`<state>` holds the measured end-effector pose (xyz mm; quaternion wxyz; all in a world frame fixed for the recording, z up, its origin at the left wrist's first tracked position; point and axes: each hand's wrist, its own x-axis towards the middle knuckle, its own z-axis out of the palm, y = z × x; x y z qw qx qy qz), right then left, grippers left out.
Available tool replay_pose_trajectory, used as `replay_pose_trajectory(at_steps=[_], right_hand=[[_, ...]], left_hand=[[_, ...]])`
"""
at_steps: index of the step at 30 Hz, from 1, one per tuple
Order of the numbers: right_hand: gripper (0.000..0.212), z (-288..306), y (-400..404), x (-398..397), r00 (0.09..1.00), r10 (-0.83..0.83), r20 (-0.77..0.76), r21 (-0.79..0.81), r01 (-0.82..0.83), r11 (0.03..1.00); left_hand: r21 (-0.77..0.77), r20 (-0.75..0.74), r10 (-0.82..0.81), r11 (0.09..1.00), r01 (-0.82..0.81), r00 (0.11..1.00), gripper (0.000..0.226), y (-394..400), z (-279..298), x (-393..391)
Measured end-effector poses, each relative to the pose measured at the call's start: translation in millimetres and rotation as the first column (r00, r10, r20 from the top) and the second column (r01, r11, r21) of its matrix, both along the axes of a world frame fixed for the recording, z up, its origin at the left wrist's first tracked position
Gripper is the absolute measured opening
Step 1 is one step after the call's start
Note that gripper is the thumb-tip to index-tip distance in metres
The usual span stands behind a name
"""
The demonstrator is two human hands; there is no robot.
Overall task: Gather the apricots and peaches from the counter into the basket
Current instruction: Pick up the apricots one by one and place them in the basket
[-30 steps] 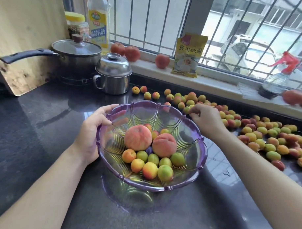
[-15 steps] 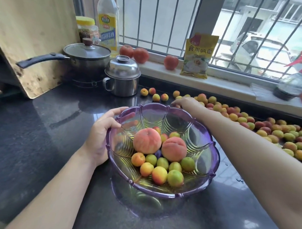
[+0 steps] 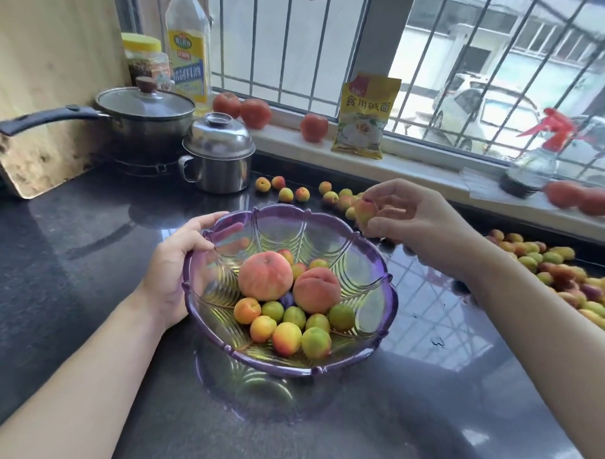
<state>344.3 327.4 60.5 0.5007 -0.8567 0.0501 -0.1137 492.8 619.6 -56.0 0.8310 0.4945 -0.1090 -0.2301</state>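
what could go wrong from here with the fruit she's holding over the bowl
The right hand holds more than one apricot loosely at the purple basket's far rim, not over its middle; one might slip and roll along the glossy counter. A dropped apricot may bruise on the two peaches below. The left hand grips only one side of the rim, so a knock may tip the basket.

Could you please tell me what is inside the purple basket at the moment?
The purple basket holds two peaches and about a dozen small apricots. Something dark purple shows between them; anything beneath the peaches is hidden.
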Motion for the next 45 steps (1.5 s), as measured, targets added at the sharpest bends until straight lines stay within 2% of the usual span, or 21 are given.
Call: replay_pose_trajectory(at_steps=[4, 8, 11, 13, 17, 20, 23, 27, 31, 36, 43, 45], right_hand=[[0.028, 2, 16, -31, 0.990, 0.137, 0.019, 0.028, -0.137, 0.990], [0.023, 3, 36, -49, 0.973, 0.196, -0.119, -0.189, -0.216, 0.958], [0.022, -2, 49, -51, 0.953, 0.188, -0.237, -0.435, -0.277, 0.857], [0.028, -4, 55, -48, 0.937, 0.181, -0.298, -0.518, -0.318, 0.794], [0.047, -4, 65, -42, 0.901, 0.129, -0.415, -0.618, -0.383, 0.687], [0.035, -5, 68, -38, 0.908, 0.055, -0.415, -0.672, -0.347, 0.654], [0.028, -6, 70, -33, 0.870, 0.062, -0.490, -0.676, -0.424, 0.603], [0.027, -5, 76, -29, 0.813, 0.072, -0.578, -0.694, -0.537, 0.479], [0.029, -4, 81, -26, 0.815, 0.022, -0.578, -0.693, -0.506, 0.514], [0.022, -10, 80, -26, 0.827, 0.050, -0.560, -0.695, -0.501, 0.516], [0.023, -17, 82, -25, 0.845, 0.050, -0.533, -0.727, -0.487, 0.484], [0.021, -12, 78, -26, 0.841, 0.058, -0.538, -0.704, -0.486, 0.517]], left_hand=[[0.004, -0.003, 0.012, 1.000, -0.012, 1.000, 0.049, -1, 2, -4], [-0.008, -0.033, 0.021, 1.000, -0.021, 0.999, 0.049, -2, 4, -6], [-0.017, -0.047, 0.021, 1.000, -0.021, 0.999, 0.049, -2, 4, -5], [-0.028, -0.058, 0.022, 0.999, -0.024, 0.998, 0.049, -2, 4, -5], [-0.043, -0.050, 0.018, 0.999, -0.020, 0.999, 0.048, -2, 4, -5], [-0.043, -0.042, 0.018, 0.999, -0.020, 0.999, 0.048, -2, 3, -5], [-0.050, -0.041, 0.012, 0.999, -0.014, 0.999, 0.048, -3, 3, -4], [-0.048, -0.042, 0.013, 0.999, -0.015, 0.999, 0.049, -3, 3, -4], [-0.049, -0.037, 0.006, 0.999, -0.008, 0.999, 0.048, -2, 3, -4], [-0.043, -0.036, 0.000, 0.999, -0.002, 0.999, 0.047, -1, 3, -3], [-0.036, -0.037, 0.004, 0.999, -0.006, 0.999, 0.048, -2, 4, -5], [-0.036, -0.041, 0.009, 0.999, -0.010, 0.999, 0.047, -1, 4, -5]])
